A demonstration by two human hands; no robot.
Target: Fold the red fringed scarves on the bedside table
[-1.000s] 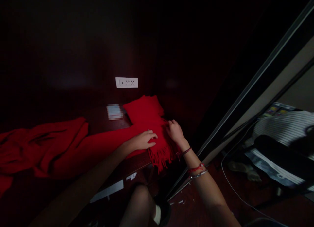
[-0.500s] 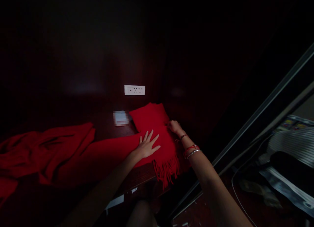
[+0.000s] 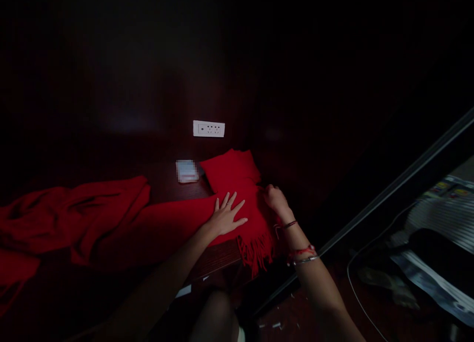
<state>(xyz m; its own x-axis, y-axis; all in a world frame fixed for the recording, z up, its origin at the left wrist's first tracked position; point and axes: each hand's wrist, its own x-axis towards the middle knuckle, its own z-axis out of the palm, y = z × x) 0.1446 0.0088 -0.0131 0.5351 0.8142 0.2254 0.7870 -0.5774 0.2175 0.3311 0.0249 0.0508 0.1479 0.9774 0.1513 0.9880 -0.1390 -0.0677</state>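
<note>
A long red scarf [image 3: 181,222] with a fringed end stretches across a dark wooden surface, bunched at the left and folded over at the right. My left hand [image 3: 226,218] lies flat on it with fingers spread, pressing near the fold. At the scarf's right edge, my right hand [image 3: 277,201] is closed, its fingers curled in on the cloth; the fingertips are partly hidden. The fringe hangs down over the front edge, between my two forearms.
A small pale square item [image 3: 187,171], blurred out, lies behind the scarf. Above it a white power socket [image 3: 209,129] is set in the dark back wall. A metal-edged frame [image 3: 392,189] slants along the right, with a white cable [image 3: 350,278] beyond it.
My right hand has shifted slightly right and down along the scarf's edge. My left hand stays spread on the cloth. The whole view has tilted a little.
</note>
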